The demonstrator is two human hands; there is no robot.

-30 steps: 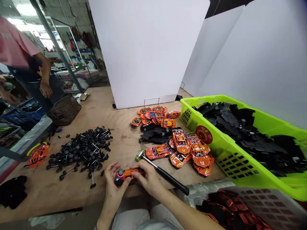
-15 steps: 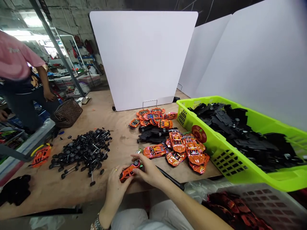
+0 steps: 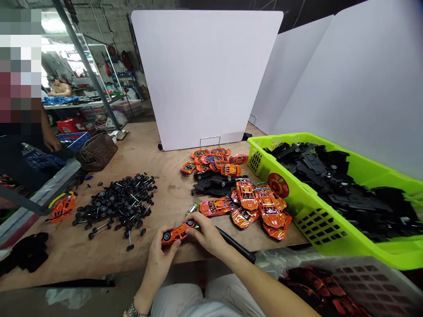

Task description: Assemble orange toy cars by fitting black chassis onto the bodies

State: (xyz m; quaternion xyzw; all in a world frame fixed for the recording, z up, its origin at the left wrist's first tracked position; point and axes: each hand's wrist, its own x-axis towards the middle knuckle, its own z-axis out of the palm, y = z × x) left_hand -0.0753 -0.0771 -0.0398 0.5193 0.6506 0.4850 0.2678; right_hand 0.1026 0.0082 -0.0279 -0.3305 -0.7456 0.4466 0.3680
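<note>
An orange toy car (image 3: 176, 232) with black wheels lies on its side at the near edge of the wooden table (image 3: 99, 259). My left hand (image 3: 161, 259) grips its rear end and my right hand (image 3: 205, 233) pinches its front end. A hammer (image 3: 228, 240) with a black handle lies under my right hand, its metal head just beyond my fingers. A heap of black wheel-and-axle sets (image 3: 117, 204) lies to the left. Orange car shells (image 3: 254, 207) and black chassis parts (image 3: 213, 185) are piled to the right.
A green basket (image 3: 317, 229) full of black chassis parts stands at the right, a grey crate (image 3: 370, 281) with red shells in front of it. White boards (image 3: 205, 75) stand at the back. Another person stands at far left beside a brown woven basket (image 3: 95, 152). One orange shell (image 3: 62, 207) lies alone.
Both hands have kept hold of the toy car and turned it, lifting its front end a little. The person at the left has moved further left.
</note>
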